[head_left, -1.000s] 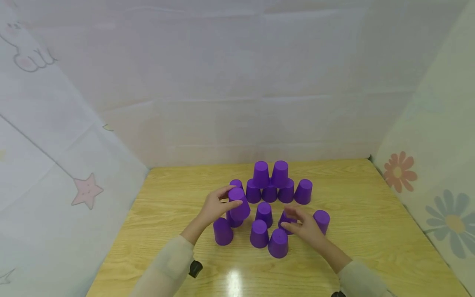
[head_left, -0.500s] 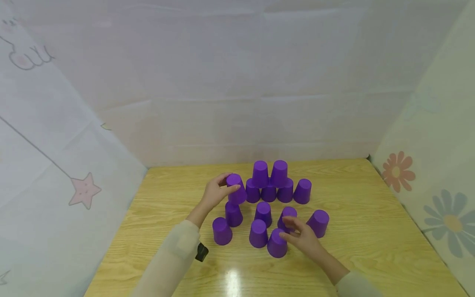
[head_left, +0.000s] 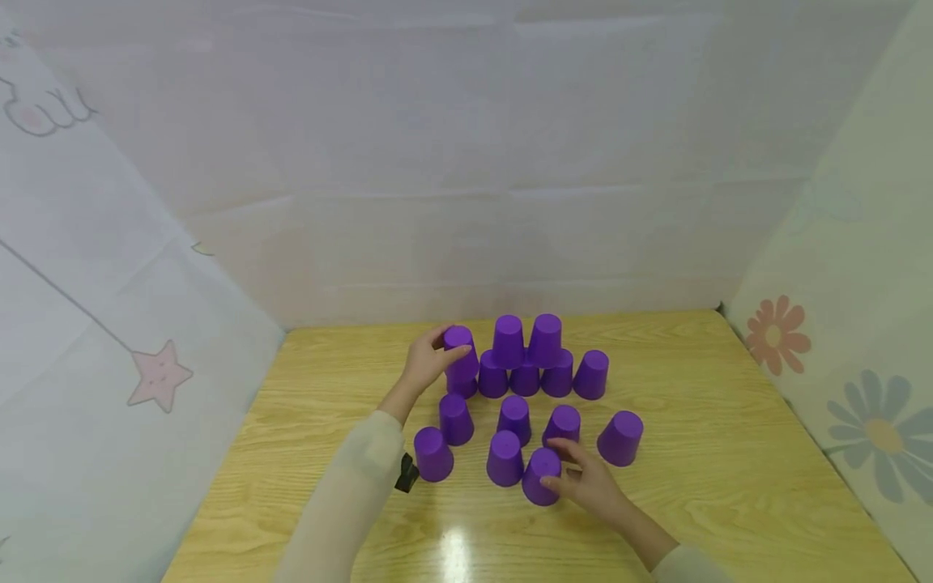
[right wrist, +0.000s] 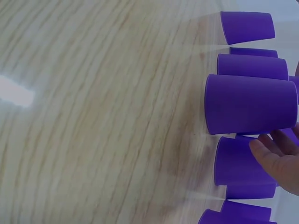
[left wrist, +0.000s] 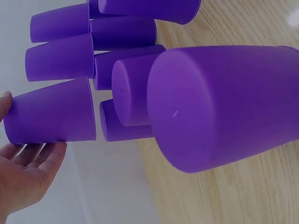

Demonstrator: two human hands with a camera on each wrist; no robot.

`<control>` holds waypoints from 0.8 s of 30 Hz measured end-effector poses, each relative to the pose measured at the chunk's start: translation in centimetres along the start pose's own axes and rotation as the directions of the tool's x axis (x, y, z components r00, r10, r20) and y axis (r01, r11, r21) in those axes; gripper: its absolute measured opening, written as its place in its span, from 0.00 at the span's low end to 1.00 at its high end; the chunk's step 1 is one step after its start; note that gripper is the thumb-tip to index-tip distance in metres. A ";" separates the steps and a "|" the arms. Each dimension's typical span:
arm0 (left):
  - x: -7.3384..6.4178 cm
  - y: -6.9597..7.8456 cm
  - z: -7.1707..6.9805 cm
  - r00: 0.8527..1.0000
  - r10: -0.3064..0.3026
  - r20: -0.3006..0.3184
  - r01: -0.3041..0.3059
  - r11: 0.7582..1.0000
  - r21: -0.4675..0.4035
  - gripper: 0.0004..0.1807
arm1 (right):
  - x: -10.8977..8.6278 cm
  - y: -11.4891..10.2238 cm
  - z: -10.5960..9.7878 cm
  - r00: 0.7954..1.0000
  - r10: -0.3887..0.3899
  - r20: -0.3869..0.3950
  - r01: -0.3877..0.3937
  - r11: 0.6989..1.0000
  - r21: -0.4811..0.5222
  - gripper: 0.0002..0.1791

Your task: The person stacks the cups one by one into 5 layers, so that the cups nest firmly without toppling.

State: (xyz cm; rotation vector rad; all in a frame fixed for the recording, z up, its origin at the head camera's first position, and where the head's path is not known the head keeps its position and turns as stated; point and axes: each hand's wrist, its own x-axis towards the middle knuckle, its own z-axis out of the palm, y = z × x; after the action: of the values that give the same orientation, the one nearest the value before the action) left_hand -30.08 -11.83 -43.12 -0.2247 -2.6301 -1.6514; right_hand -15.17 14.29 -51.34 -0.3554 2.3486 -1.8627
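My left hand (head_left: 423,363) grips an upside-down purple plastic cup (left wrist: 51,114) between thumb and fingers. This cup sits at the left end of the upper tier, right over the leftmost cup (head_left: 462,388) of the back row. Beside it on that tier stand two more purple cups, a middle one (head_left: 508,342) and a right one (head_left: 545,340). My right hand (head_left: 594,490) is at the front, its thumb and fingers loosely curved at the right side of the nearest cup (head_left: 542,479). In the right wrist view, its fingertips are right by that cup (right wrist: 252,105).
Several other upside-down cups stand loose in front of the back row, among them a left one (head_left: 433,455), a middle one (head_left: 505,459) and a right one (head_left: 620,439). They share a wooden table (head_left: 692,372). A pale cloth wall (head_left: 510,243) rises behind.
My left hand has carried its cup back and up, over the back row's left end. My right hand has shifted left and toward the front, from the cup behind to the nearest one.
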 end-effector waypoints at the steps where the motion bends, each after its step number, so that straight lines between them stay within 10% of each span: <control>1: 0.2 -0.1 0.0 1.000 0.002 0.000 -0.002 1.000 -0.002 0.32 | -0.1 -0.1 0.1 1.000 -0.003 -0.001 0.003 1.000 -0.011 0.31; 24: 2.6 -0.7 1.6 0.998 0.006 -0.064 -0.009 0.999 -0.040 0.31 | -0.6 -1.5 1.1 0.999 -0.003 -0.044 0.002 1.000 -0.026 0.28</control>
State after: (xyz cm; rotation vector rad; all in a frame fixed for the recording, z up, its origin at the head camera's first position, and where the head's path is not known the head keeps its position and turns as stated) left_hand -32.69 -10.39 -44.20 -0.1795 -2.5492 -1.6805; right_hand -14.19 13.07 -50.20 -0.3236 2.4039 -1.8609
